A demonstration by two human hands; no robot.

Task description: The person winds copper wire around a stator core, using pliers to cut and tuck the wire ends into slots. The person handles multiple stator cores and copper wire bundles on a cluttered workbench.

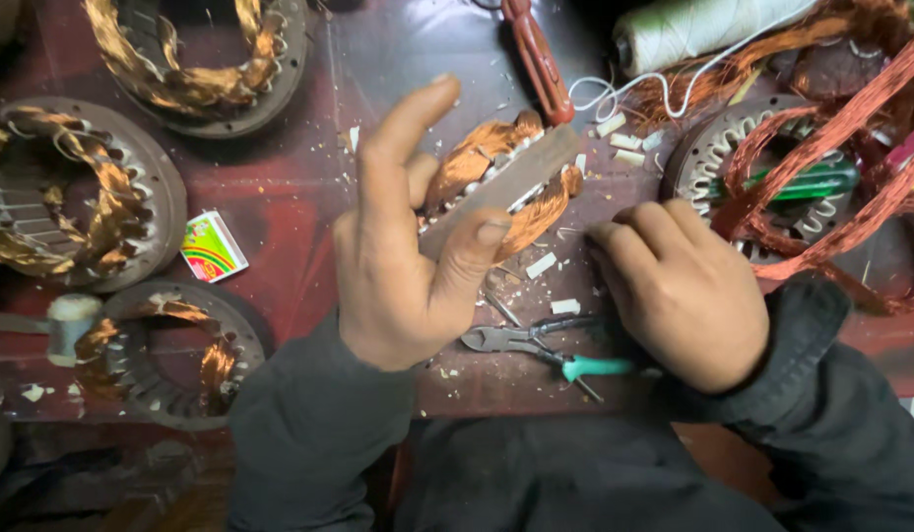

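Fingers of left hand (403,266) grasping flat strip (511,187), long axis slanting up-right across copper-wound stator (496,182); right hand (679,291) clenched beside stator

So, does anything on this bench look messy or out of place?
Yes. Loose copper wire trails in a tangle over the right stator, and small white scraps lie scattered near the hands. The pliers lie between the wrists, partly under the right hand.
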